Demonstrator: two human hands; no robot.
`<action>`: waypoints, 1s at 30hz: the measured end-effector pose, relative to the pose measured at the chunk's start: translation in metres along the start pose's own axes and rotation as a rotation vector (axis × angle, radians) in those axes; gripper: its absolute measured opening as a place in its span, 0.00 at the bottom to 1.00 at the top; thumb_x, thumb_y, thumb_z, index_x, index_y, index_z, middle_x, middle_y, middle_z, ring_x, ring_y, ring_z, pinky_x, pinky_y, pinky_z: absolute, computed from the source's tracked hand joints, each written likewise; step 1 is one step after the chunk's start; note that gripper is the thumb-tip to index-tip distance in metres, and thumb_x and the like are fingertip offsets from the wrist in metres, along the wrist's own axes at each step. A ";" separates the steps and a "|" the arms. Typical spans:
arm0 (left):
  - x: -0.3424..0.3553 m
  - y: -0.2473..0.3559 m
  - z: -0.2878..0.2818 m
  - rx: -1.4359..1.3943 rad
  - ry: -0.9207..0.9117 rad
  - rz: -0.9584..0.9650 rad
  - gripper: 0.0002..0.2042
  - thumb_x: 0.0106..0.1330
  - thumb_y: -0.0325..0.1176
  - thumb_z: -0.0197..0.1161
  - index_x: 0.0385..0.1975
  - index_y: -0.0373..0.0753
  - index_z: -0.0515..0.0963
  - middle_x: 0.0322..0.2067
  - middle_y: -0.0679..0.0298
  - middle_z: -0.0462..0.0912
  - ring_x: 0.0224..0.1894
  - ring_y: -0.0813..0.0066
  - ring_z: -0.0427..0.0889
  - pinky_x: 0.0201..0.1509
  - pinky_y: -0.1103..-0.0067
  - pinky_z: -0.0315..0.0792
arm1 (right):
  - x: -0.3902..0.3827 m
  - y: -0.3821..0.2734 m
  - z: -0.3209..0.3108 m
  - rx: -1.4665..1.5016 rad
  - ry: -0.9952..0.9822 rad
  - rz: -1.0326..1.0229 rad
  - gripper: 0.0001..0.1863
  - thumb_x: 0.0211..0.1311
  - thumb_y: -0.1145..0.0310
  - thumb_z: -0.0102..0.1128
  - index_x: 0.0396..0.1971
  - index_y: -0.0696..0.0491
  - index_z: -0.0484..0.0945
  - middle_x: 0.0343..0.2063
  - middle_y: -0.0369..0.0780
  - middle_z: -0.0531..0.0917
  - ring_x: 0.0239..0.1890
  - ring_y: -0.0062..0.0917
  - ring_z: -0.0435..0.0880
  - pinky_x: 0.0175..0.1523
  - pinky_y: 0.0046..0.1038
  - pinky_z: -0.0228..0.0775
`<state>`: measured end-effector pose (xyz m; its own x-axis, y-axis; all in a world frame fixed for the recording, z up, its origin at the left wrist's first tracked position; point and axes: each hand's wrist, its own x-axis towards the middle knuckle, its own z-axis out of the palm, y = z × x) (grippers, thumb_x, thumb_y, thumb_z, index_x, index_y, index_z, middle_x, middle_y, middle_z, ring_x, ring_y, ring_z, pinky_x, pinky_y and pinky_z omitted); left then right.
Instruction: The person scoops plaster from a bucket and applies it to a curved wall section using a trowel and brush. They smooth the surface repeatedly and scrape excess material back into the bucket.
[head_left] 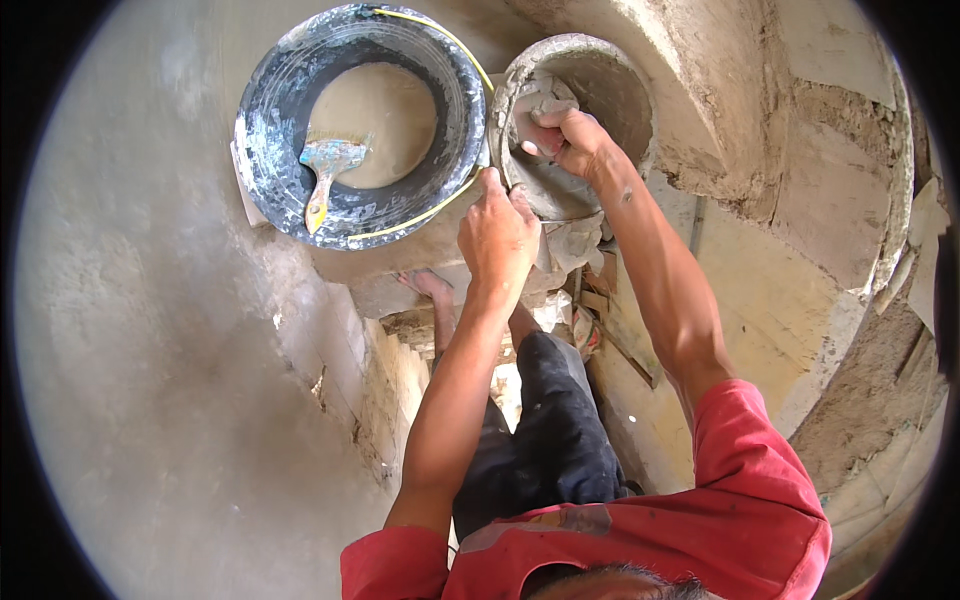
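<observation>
My left hand (498,230) is closed on the near left rim of a mortar-caked bucket (640,85). Inside that bucket, my right hand (580,145) has its fingers curled round something grey and coated with mortar (548,95); its kind is hard to make out. Wet grey mix lies at the bottom of the bucket, partly hidden by the hand. To the left stands a wide black tub (270,120) with cloudy, beige liquid (375,110) in it. A paintbrush (328,170) with a worn, paint-spotted handle leans inside the tub, bristles toward the liquid.
A yellow handle (440,208) loops along the tub's right side. A grey plastered surface (150,300) spreads at left. Rough, broken masonry (830,150) rises at right, beside a yellowish board (740,280). My bare foot (428,283) is below, near scattered debris.
</observation>
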<state>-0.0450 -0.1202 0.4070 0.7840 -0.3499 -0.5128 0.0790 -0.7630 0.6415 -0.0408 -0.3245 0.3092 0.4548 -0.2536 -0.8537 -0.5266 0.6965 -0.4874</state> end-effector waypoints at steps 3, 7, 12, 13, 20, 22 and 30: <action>-0.002 0.000 0.001 0.056 0.044 0.031 0.18 0.76 0.36 0.59 0.60 0.33 0.71 0.37 0.36 0.89 0.43 0.35 0.89 0.49 0.49 0.79 | -0.021 -0.015 -0.005 -0.070 0.023 -0.039 0.18 0.72 0.77 0.59 0.59 0.61 0.81 0.54 0.46 0.85 0.54 0.35 0.88 0.49 0.42 0.90; -0.003 0.001 0.002 0.044 0.023 -0.001 0.20 0.76 0.34 0.60 0.62 0.32 0.70 0.36 0.36 0.88 0.45 0.29 0.86 0.55 0.44 0.74 | -0.050 -0.037 -0.012 -0.790 0.373 -0.263 0.17 0.68 0.71 0.61 0.52 0.63 0.86 0.49 0.51 0.90 0.51 0.41 0.92 0.54 0.47 0.87; 0.002 0.000 0.003 0.029 -0.005 -0.018 0.14 0.75 0.32 0.60 0.53 0.32 0.70 0.32 0.34 0.86 0.42 0.28 0.85 0.50 0.43 0.72 | -0.037 -0.042 0.004 -1.401 0.609 -0.525 0.19 0.62 0.66 0.59 0.48 0.55 0.91 0.45 0.57 0.90 0.52 0.55 0.90 0.60 0.49 0.83; 0.002 0.000 0.003 0.055 0.014 0.011 0.14 0.74 0.31 0.61 0.53 0.32 0.70 0.31 0.35 0.86 0.41 0.28 0.85 0.49 0.43 0.73 | -0.031 -0.040 0.007 -1.421 0.581 -0.533 0.18 0.62 0.66 0.60 0.48 0.53 0.91 0.45 0.57 0.90 0.52 0.54 0.90 0.59 0.49 0.83; 0.004 0.001 0.000 0.096 0.007 0.019 0.16 0.72 0.30 0.62 0.55 0.30 0.70 0.32 0.34 0.85 0.40 0.29 0.85 0.48 0.44 0.74 | -0.010 -0.045 0.021 -1.614 0.357 -0.569 0.17 0.59 0.67 0.61 0.46 0.53 0.91 0.45 0.53 0.91 0.51 0.52 0.91 0.58 0.47 0.84; 0.004 0.001 0.000 0.097 -0.005 0.008 0.17 0.72 0.30 0.62 0.56 0.30 0.70 0.33 0.34 0.86 0.41 0.29 0.85 0.49 0.44 0.74 | -0.011 -0.050 0.028 -1.700 0.262 -0.567 0.17 0.59 0.67 0.62 0.45 0.54 0.91 0.46 0.52 0.91 0.52 0.51 0.91 0.58 0.47 0.84; 0.002 0.000 0.004 0.019 0.052 -0.012 0.18 0.72 0.31 0.63 0.57 0.32 0.71 0.41 0.33 0.87 0.47 0.28 0.85 0.54 0.44 0.73 | -0.009 -0.039 0.043 -2.163 -0.227 -0.541 0.16 0.64 0.70 0.59 0.46 0.55 0.91 0.48 0.48 0.92 0.53 0.45 0.92 0.56 0.43 0.85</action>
<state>-0.0457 -0.1234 0.4039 0.8140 -0.3121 -0.4898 0.0777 -0.7772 0.6244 0.0067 -0.3211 0.3436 0.7485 0.0599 -0.6604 -0.0384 -0.9903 -0.1334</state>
